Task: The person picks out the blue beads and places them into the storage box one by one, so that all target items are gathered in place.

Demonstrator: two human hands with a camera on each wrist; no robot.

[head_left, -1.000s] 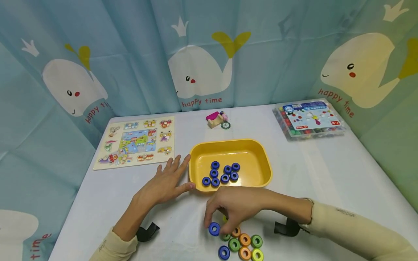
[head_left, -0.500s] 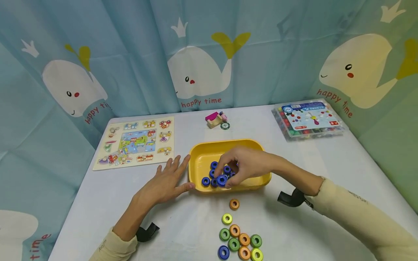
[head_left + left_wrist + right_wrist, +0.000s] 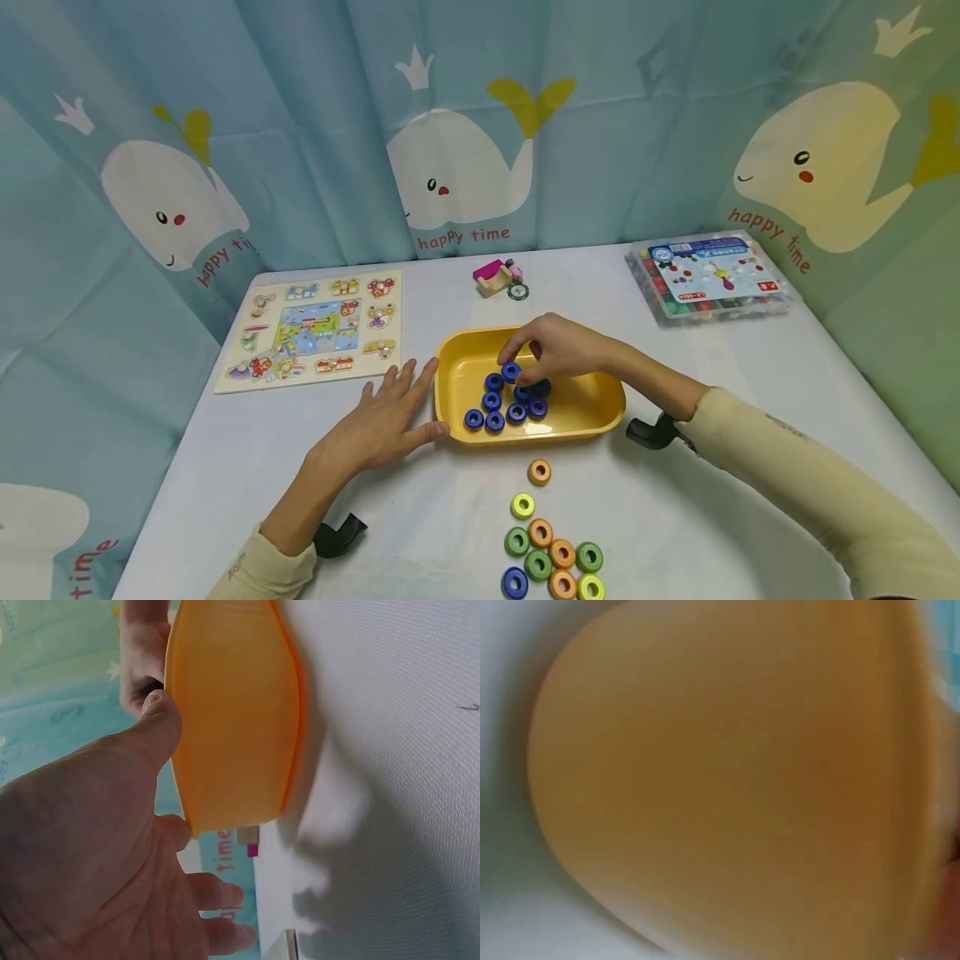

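A yellow tray stands mid-table with several blue rings inside. My right hand is over the tray, its thumb and fingertips pinching a blue ring above the others. At the tray's left end my left hand lies with spread fingers, its thumb and index fingertips right at the rim. The left wrist view shows that hand's thumb against the tray's side. In the right wrist view the tray's outer wall fills most of the picture, blurred.
In front of the tray lie loose rings: orange, yellow, green and one blue. A wooden puzzle board is at the back left, a small toy behind the tray, and a clear plastic case at the back right.
My right hand has carried a blue ring from the front of the table into the space over the tray, moving away from me. The left hand has stayed at the tray's left end.
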